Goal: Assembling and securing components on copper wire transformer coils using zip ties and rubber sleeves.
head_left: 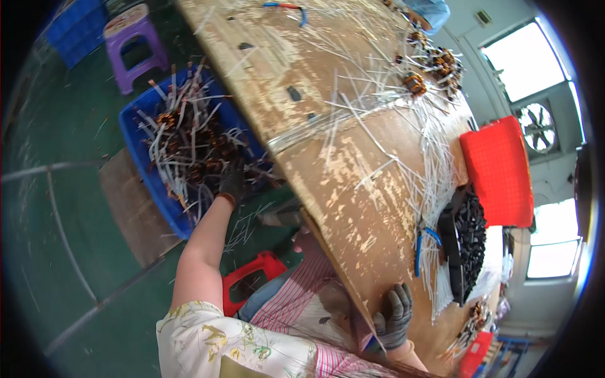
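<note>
My left hand [232, 181], in a dark glove, reaches down into a blue plastic bin [128, 129] on the floor. Its fingers are hidden among copper-wound coils [196, 170] with long white-sleeved leads, so whether it grips one does not show. The coils lie tangled and heaped in the bin. On the worn wooden table [340, 208], near its edge, rests my right hand [396, 318] in a grey glove. Its fingers are stretched out and a little apart, with nothing held.
Thin white tubes [435, 170] lie strewn along the table beside a black tray [449, 246] of small black parts, a blue-handled tool [418, 255] and a red basket [501, 173]. More coils [414, 83] sit farther up. A red stool [268, 264] and purple stool [129, 50] stand below.
</note>
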{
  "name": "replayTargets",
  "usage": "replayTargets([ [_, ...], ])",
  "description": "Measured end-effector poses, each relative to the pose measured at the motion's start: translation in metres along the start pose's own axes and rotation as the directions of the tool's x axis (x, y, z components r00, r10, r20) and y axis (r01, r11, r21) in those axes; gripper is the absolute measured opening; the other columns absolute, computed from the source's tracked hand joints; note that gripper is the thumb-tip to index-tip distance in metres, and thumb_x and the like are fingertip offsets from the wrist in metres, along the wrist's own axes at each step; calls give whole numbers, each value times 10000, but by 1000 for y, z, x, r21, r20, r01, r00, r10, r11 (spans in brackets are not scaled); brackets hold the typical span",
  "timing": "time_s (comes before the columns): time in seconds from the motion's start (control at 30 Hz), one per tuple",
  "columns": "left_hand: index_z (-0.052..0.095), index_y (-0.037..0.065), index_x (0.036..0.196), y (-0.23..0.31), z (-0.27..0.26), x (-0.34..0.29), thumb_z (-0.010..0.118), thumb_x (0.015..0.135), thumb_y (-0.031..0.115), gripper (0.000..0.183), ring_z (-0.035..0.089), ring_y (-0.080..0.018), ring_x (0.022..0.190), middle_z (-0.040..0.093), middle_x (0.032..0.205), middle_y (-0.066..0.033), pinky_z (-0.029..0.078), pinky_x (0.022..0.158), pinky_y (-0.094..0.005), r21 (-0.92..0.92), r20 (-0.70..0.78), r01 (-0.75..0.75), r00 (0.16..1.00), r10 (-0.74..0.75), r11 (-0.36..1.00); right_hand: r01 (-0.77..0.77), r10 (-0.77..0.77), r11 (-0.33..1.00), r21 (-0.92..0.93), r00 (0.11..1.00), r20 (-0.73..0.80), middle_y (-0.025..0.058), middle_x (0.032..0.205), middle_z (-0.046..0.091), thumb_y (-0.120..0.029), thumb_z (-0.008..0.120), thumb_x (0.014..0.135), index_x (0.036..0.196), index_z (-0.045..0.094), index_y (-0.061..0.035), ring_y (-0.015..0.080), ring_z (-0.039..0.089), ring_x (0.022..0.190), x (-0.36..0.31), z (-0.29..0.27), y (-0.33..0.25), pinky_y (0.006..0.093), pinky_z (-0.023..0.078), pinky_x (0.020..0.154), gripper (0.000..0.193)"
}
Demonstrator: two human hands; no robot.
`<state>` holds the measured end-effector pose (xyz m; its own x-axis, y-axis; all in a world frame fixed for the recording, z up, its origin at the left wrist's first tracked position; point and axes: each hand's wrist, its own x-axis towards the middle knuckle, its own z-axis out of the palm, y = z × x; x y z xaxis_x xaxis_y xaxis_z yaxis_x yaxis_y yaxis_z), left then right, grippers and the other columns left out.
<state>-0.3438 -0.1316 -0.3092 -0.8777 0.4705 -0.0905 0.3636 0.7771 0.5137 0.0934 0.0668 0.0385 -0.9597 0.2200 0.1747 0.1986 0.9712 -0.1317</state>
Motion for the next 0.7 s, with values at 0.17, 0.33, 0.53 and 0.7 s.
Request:
replayTargets([
  [0.17, 612, 75, 1092, 12, 88, 51, 460, 933, 311, 323, 580, -272, 1022, 588, 1159, -114, 499, 826, -388, -997, 75, 76, 994, -78, 12, -27, 22, 995, 95, 998, 59, 197, 1226, 520, -329, 610, 841, 1195, 508, -18, 410, 470, 1172, 4, 6, 11, 491, 379, 978, 482],
  [0.33, 602, 79, 1116, 15, 91, 61, 466, 936, 314, 326, 581, -258, 1009, 591, 1150, -109, 495, 813, -377, -996, 86, 88, 974, -209, 1, -38, 30, 993, 112, 997, 70, 187, 1175, 548, -289, 627, 821, 1144, 545, -26, 403, 504, 1120, 8, -1, 12, 486, 403, 956, 424],
  [0.53, 588, 85, 1152, -43, 56, 78, 475, 940, 318, 334, 582, -238, 989, 597, 1137, -101, 489, 793, -362, -997, 64, 76, 907, -416, 11, -46, 33, 986, 162, 996, 86, 179, 1161, 559, -253, 642, 796, 1105, 576, -29, 392, 519, 1100, 10, 0, 10, 474, 423, 943, 387],
  [0.7, 575, 91, 1182, -114, -15, 69, 482, 944, 322, 345, 583, -221, 972, 601, 1126, -95, 484, 776, -349, -998, -22, 10, 827, -561, 54, -32, 28, 981, 193, 999, 28, 176, 1151, 566, -214, 656, 768, 1082, 592, -29, 379, 526, 1093, 10, -3, 15, 464, 429, 942, 371],
])
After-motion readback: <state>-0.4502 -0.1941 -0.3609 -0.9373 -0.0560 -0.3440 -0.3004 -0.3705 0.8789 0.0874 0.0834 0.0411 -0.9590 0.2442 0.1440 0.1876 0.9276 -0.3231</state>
